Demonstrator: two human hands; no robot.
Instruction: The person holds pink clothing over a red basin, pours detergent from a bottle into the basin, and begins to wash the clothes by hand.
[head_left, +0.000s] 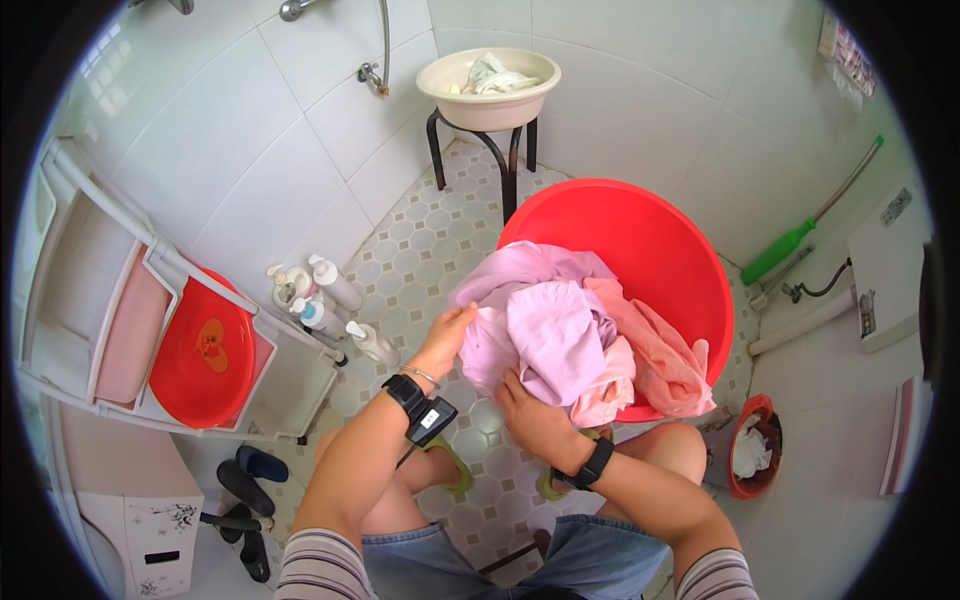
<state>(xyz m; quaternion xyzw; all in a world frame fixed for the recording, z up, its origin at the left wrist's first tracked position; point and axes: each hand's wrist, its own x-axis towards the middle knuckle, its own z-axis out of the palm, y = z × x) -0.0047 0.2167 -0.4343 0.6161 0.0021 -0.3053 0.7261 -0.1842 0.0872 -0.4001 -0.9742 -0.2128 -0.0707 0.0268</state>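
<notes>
Between my hands, a bundle of lilac cloth (559, 337) lies over the near left rim of a large red plastic tub (645, 217). My left hand (450, 334) pinches the left edge of the lilac cloth between thumb and fingers. My right hand (529, 416) presses against the bottom of the same bundle, its fingertips partly hidden by the folds. Salmon-pink cloth (652, 345) lies beside the lilac bundle, over the tub's near right part. The inside of the tub below the cloths is hidden.
A cream basin (487, 112) with white cloth stands on a black-legged stool (510, 180) at the back. Pump bottles (334, 283) stand on the tiled floor at the left, near a white shelf rack (307, 375) holding a red basin (202, 352). A waste bin (776, 450) is at the right.
</notes>
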